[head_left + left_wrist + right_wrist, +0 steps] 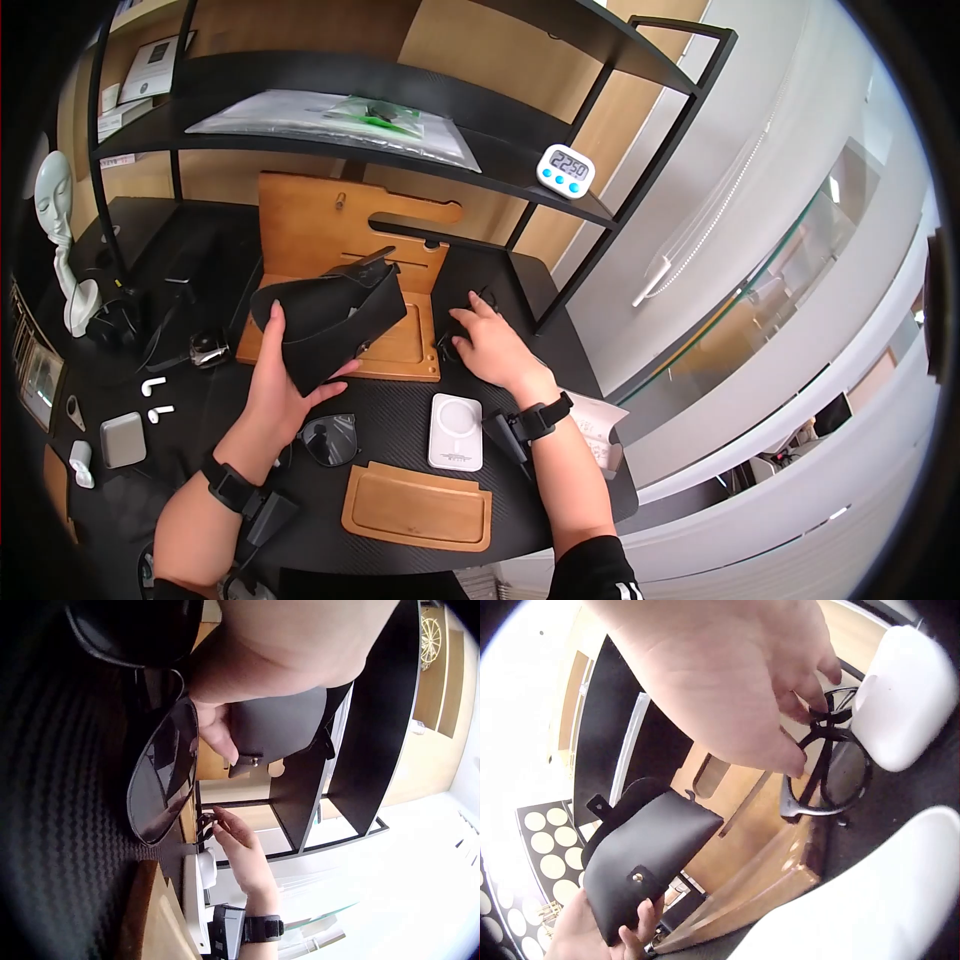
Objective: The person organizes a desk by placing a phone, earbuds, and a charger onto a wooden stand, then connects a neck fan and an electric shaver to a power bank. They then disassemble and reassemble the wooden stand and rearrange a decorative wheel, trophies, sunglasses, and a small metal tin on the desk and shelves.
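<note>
A black leather case (335, 325) with its flap raised rests in the left hand (272, 385), thumb and fingers round its lower part. In the right wrist view the case (641, 859) shows a small metal stud, the left hand (570, 926) below it. The right hand (492, 345) reaches to the right of the wooden stand (345, 225). Seen from the right wrist, the right hand (720, 682) pinches black-framed glasses (793, 808) between thumb and fingers, beside a white rounded case (907, 697).
Dark sunglasses (332, 440), a wooden tray (418, 507) and a white magnetic charger (456, 432) lie near the front. White earbuds (152, 387) and a grey square case (123, 440) are at the left. A black shelf (500, 178) holding a timer (566, 171) stands behind.
</note>
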Motion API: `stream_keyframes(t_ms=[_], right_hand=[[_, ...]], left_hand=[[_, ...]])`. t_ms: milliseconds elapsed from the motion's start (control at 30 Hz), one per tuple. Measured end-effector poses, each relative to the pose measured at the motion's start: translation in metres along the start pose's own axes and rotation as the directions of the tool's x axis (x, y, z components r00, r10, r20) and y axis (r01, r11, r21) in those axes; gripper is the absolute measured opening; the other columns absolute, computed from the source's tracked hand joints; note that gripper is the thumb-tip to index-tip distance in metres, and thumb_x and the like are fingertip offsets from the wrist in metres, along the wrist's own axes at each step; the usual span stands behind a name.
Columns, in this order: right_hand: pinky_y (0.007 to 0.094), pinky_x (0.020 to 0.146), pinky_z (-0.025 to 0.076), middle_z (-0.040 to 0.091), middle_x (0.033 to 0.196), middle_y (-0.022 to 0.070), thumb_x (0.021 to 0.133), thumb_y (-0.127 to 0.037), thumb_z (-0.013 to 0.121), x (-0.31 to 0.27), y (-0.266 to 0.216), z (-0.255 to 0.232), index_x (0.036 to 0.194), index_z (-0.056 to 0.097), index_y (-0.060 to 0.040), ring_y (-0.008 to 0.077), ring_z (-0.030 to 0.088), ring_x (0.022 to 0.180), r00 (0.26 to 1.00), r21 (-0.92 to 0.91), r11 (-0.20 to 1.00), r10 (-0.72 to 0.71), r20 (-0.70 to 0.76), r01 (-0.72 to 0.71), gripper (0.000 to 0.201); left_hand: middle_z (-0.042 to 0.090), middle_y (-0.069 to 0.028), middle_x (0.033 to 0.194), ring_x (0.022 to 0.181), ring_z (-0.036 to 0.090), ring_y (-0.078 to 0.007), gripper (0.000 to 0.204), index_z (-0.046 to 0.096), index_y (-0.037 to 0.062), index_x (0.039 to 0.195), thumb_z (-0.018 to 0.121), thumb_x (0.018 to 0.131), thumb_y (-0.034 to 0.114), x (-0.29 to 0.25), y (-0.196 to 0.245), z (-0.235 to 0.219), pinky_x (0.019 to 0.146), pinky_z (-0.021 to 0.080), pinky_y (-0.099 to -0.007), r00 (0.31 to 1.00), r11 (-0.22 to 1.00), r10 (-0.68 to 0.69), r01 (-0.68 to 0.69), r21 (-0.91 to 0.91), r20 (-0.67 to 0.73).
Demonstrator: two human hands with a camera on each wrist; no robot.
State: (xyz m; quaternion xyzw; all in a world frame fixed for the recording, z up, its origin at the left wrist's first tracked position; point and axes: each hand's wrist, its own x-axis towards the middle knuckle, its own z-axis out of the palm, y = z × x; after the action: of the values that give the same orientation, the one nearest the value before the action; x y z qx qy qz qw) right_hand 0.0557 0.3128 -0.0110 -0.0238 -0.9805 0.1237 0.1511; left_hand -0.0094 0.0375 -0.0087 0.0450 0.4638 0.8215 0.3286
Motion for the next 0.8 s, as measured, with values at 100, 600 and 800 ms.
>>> stream_keyframes(t_ms=[100, 600, 800], right_hand=[[0.0488, 0.111, 0.019, 0.023, 0.147, 0.0222, 0.085, -0.013, 0.057, -0.004, -0.014, -0.007, 0.138, 0.037, -0.0124, 0.036, 0.021, 0.137, 0.974, -0.182, 0.98, 0.111, 0.199, -0.075, 0.056], [0.0196, 0.057, 0.045, 0.06, 0.083, 0.0025, 0.09, -0.019, 0.06, 0.0, -0.057, -0.034, 0.121, 0.05, 0.0025, 0.0065, 0.054, 0.067, 0.997, 0.673, 0.736, 0.047, 0.06, -0.075, 0.039], [0.016, 0.046, 0.043, 0.061, 0.076, 0.0001, 0.092, -0.016, 0.057, 0.007, -0.039, -0.037, 0.1, 0.058, -0.0037, 0.0049, 0.052, 0.05, 0.971, 0.96, 0.173, 0.129, 0.201, -0.222, 0.015]], left_hand=[[0.062, -0.0084, 0.109, 0.097, 0.062, -0.0222, 0.076, 0.05, 0.0105, 0.123, 0.034, 0.084, 0.073, -0.002, 0.001, 0.001, 0.08, 0.045, -0.0324, 1.0, 1.0, 0.008, -0.008, 0.013, 0.019], [0.062, -0.016, 0.111, 0.087, 0.066, -0.0311, 0.079, 0.047, 0.0034, 0.128, 0.027, 0.088, 0.068, -0.005, 0.004, 0.004, 0.07, 0.054, -0.0333, 0.971, 0.996, -0.058, 0.071, -0.047, 0.23], [0.063, -0.0173, 0.107, 0.089, 0.065, -0.0306, 0.075, 0.047, 0.0033, 0.127, 0.022, 0.091, 0.065, -0.011, 0.007, 0.023, 0.076, 0.052, -0.0363, 0.991, 0.962, 0.102, -0.077, -0.261, 0.085]])
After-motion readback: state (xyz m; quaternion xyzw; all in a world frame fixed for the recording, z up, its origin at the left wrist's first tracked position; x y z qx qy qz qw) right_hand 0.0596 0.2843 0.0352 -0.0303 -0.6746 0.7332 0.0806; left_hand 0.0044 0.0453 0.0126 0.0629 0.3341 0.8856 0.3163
